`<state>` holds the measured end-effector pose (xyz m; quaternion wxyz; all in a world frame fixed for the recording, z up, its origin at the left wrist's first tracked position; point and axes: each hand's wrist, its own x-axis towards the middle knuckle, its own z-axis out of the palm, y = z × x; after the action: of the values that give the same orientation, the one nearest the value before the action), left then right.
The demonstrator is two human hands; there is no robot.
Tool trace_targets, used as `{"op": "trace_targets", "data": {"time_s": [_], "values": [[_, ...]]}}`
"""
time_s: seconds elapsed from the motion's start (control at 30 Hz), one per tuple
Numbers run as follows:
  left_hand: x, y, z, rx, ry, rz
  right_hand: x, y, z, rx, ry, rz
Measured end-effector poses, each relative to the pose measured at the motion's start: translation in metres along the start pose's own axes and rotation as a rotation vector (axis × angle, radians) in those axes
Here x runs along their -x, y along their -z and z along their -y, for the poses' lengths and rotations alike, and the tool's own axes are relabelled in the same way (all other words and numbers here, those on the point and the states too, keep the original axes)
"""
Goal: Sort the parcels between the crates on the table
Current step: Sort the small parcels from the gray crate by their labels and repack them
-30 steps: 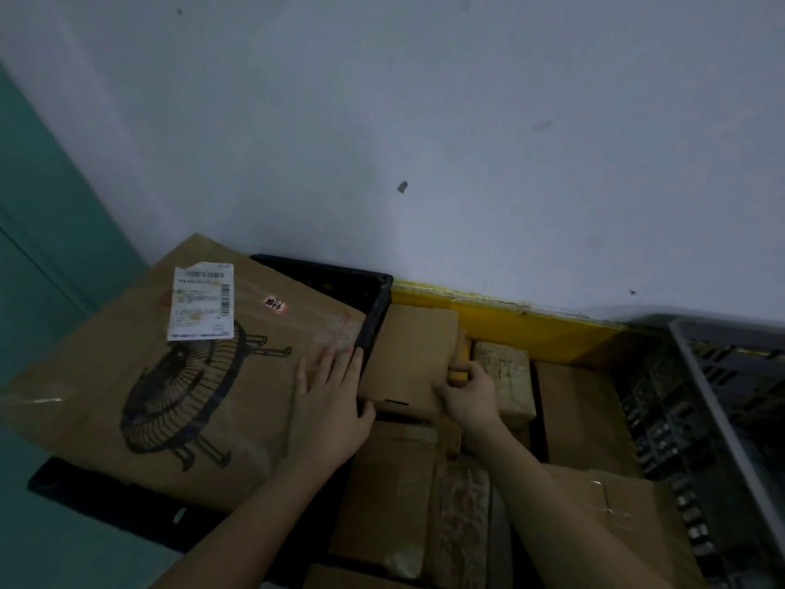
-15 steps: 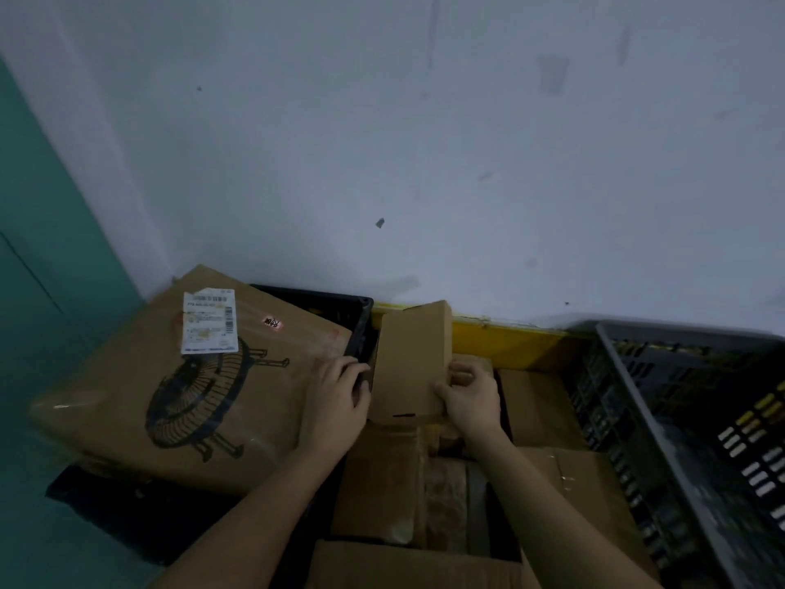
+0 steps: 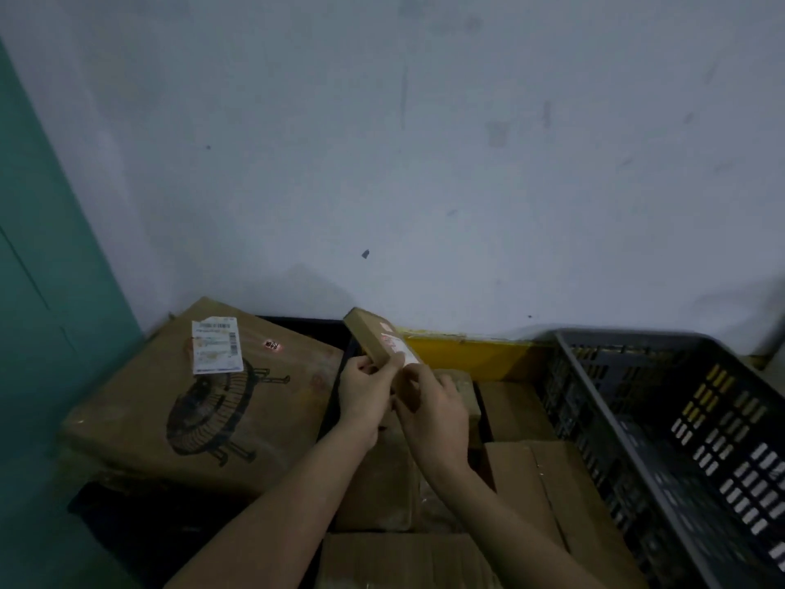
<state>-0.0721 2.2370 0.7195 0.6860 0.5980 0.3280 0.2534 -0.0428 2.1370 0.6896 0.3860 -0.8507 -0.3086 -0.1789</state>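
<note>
Both hands, left hand [image 3: 366,391] and right hand [image 3: 433,412], are gripping a small cardboard parcel [image 3: 374,340] with curled fingers, holding it tilted above the packed parcels, just right of the large fan-printed box [image 3: 204,410].

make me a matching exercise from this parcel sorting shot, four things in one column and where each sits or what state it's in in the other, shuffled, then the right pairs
Things:
1. small parcel
2. large fan-print box
3. grey crate
4. yellow crate

Places or states:
A. at the right edge, slotted walls, no parcels visible inside
B. lifted and tilted, gripped by the left hand and right hand
C. against the wall, filled with brown parcels
D. at the left, lying across a black crate, white shipping label on top

Pairs: 1-B, 2-D, 3-A, 4-C
</note>
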Motion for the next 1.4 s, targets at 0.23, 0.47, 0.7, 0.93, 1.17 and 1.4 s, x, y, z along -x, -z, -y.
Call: {"op": "trace_targets", "data": {"time_s": [0.23,0.47,0.7,0.93,1.17,1.4], "values": [[0.013,0.037,-0.015,0.052,-0.046,0.06,0.007,0.026,0.003,-0.155,-0.071,0.029],[0.025,0.08,-0.024,0.049,-0.111,0.224,0.008,0.048,-0.005,-0.621,-0.505,0.157],[0.037,0.101,-0.027,-0.035,-0.148,0.22,0.03,0.064,0.007,-0.762,-0.539,0.073],[0.051,0.102,-0.046,-0.662,-0.715,0.169,0.034,0.108,0.004,-0.561,-0.438,0.235],[0.058,0.058,-0.064,-1.115,-0.464,0.775,0.011,0.152,-0.015,-0.234,-0.081,0.606],[0.044,-0.011,-0.03,-0.382,-0.334,0.204,0.014,0.164,-0.075,-0.3,-0.366,0.07]]}}
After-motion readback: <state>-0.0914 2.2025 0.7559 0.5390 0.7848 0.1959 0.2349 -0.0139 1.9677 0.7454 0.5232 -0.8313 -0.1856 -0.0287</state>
